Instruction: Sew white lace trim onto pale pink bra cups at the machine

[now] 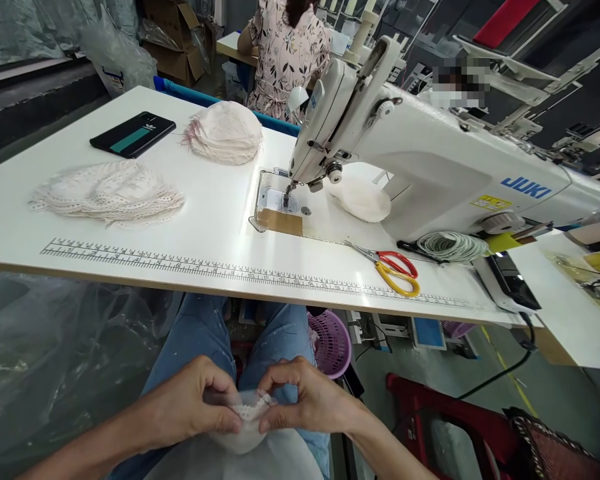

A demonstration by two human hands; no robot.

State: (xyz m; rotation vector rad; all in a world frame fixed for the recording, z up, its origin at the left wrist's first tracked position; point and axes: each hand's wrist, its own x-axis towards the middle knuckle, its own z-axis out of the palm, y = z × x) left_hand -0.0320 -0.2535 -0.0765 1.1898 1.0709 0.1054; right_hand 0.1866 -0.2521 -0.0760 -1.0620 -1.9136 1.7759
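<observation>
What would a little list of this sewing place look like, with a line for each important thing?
hands: left hand and right hand pinch white cloth over the lap
machine: white sewing machine
scissors: red-and-yellow scissors on the table
piles: left cloth pile, back cloth pile
phone: black phone, green stripe
basket: purple basket, below the table

Blue "JUKI" lettering on the white sewing machine [445, 147]; numbers on the table's ruler [220, 270] too small to read.

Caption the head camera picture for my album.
Left hand and right hand pinch white fabric over the lap, beside a table bearing a JUKI sewing machine and scissors.
</observation>
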